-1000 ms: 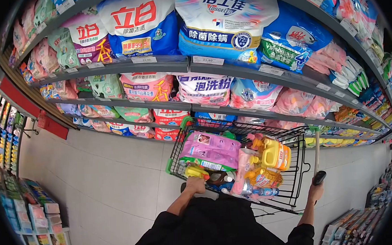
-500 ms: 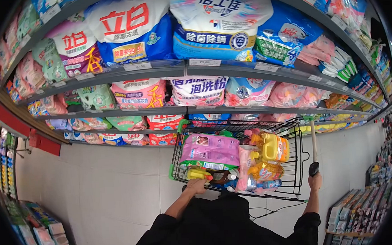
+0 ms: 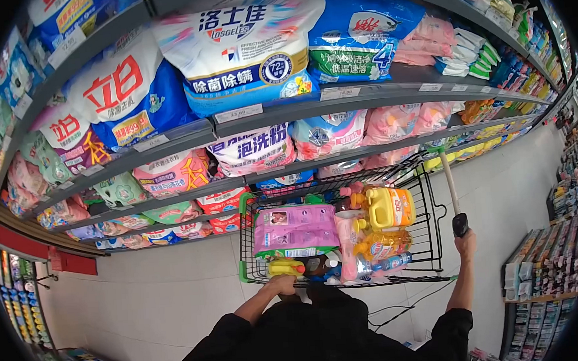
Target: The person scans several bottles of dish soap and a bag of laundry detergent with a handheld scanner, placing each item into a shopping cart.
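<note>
My left hand (image 3: 283, 285) is closed on the near edge of a black wire shopping cart (image 3: 427, 238), beside a yellow bottle with a red cap (image 3: 286, 267). A stick with a black grip (image 3: 453, 183) is in my right hand (image 3: 465, 241), to the right of the cart; its green far end lies near the cart's far right corner. Inside the cart are a purple pack (image 3: 294, 228), a yellow jug (image 3: 391, 207), an orange-yellow bottle (image 3: 389, 244), a blue-labelled bottle (image 3: 392, 262) and pink items.
Curved shelves (image 3: 311, 106) loaded with large detergent bags (image 3: 248, 57) run along the far side, close to the cart. More stocked racks stand at the lower right (image 3: 548, 257) and at the left (image 3: 19, 296). A red box (image 3: 73, 262) sits by the left shelf end.
The view has turned, so the shelves now slope and their bags appear further left. The cart appears slightly to the left. Both hands keep their hold.
</note>
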`<action>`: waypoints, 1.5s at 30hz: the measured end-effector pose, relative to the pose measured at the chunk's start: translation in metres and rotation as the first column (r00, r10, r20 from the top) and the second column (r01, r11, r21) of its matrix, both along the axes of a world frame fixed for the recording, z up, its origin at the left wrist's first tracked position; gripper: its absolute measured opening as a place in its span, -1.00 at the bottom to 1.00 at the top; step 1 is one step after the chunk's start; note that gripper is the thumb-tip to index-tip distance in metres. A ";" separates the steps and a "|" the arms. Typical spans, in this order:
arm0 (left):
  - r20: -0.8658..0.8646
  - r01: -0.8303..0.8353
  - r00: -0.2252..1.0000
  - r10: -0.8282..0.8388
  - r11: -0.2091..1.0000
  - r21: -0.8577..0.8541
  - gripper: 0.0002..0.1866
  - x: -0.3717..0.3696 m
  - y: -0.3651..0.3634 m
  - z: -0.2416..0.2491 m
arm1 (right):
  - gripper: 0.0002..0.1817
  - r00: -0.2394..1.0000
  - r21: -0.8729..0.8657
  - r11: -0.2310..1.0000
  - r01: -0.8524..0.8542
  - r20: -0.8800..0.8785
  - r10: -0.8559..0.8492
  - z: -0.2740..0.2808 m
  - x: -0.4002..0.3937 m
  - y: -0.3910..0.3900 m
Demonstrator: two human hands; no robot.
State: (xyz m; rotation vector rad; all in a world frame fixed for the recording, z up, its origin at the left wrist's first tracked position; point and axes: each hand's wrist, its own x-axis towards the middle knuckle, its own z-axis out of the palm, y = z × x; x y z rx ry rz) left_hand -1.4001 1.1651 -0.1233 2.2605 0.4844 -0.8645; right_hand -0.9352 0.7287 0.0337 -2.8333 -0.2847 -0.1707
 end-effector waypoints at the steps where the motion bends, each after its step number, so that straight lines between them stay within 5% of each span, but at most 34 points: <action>1: -0.044 0.055 0.997 -0.056 0.998 -0.034 -0.44 0.003 0.002 -0.001 | -0.73 1.000 0.001 1.000 0.014 0.009 -0.014 0.001 0.000 0.000; 4: -0.080 0.154 0.984 -0.159 0.986 -0.068 -0.41 0.013 0.019 0.018 | -0.75 0.999 0.038 0.999 -0.006 0.038 0.005 -0.003 0.007 0.000; 6: 0.113 0.205 0.973 -0.203 0.979 0.001 -0.45 0.017 0.032 0.042 | -0.75 0.994 0.027 0.998 0.064 0.089 -0.067 -0.008 0.011 -0.001; 9: 0.172 -0.078 0.981 0.094 0.992 -0.101 -0.51 0.043 0.067 0.070 | -0.71 0.990 0.160 0.986 0.055 0.118 -0.074 -0.021 0.024 -0.013; 11: 0.402 -0.145 0.907 0.130 0.989 0.008 -0.61 0.063 0.092 0.149 | -0.62 0.993 0.353 0.932 0.080 0.050 -0.104 -0.019 0.025 -0.014; 14: 0.750 -0.424 0.592 0.294 0.905 -0.020 -0.64 0.090 0.125 0.260 | -0.51 0.990 0.390 0.914 0.113 0.029 -0.135 -0.032 0.033 -0.019; 17: 0.971 -0.647 0.233 0.050 0.754 0.116 -0.60 0.113 0.163 0.347 | -0.49 0.988 0.350 0.925 0.147 -0.004 -0.155 -0.027 0.028 -0.010; 18: 0.989 -0.679 0.074 0.129 0.732 -0.045 -0.56 0.120 0.171 0.378 | -0.48 0.988 0.375 0.917 0.134 0.023 -0.153 -0.032 0.029 -0.013; 22: 0.946 -0.788 -0.303 -0.118 0.589 -0.179 -0.39 0.155 0.227 0.458 | -0.48 0.984 0.382 0.915 0.127 0.070 -0.166 -0.045 0.032 -0.023; 26: 0.950 -0.851 -0.283 -0.132 0.491 -0.186 -0.25 0.168 0.294 0.500 | -0.49 0.977 0.418 0.896 0.150 0.073 -0.198 -0.026 0.020 -0.007; 28: 0.951 -0.908 -0.293 -0.100 0.341 -0.244 -0.30 0.168 0.316 0.513 | -0.50 0.977 0.394 0.903 0.172 0.052 -0.208 -0.016 0.015 -0.002; 30: 0.929 -0.868 -0.343 -0.140 0.425 -0.256 -0.40 0.164 0.327 0.520 | -0.51 0.969 0.405 0.895 0.186 0.074 -0.234 -0.015 0.012 0.000; 32: 0.931 -0.662 -0.339 0.134 0.669 -0.338 -0.43 0.159 0.331 0.529 | -0.52 0.961 0.415 0.888 0.198 0.097 -0.259 -0.014 0.008 0.001; 35: 0.775 -0.430 -0.506 0.378 0.668 -0.607 -0.41 0.164 0.315 0.533 | -0.54 0.944 0.323 0.909 0.263 0.107 -0.311 -0.004 0.001 0.011; 45: 0.816 -0.403 -0.421 0.396 0.724 -0.559 -0.35 0.153 0.331 0.514 | -0.57 0.947 0.290 0.938 0.189 0.199 -0.252 -0.017 0.007 0.006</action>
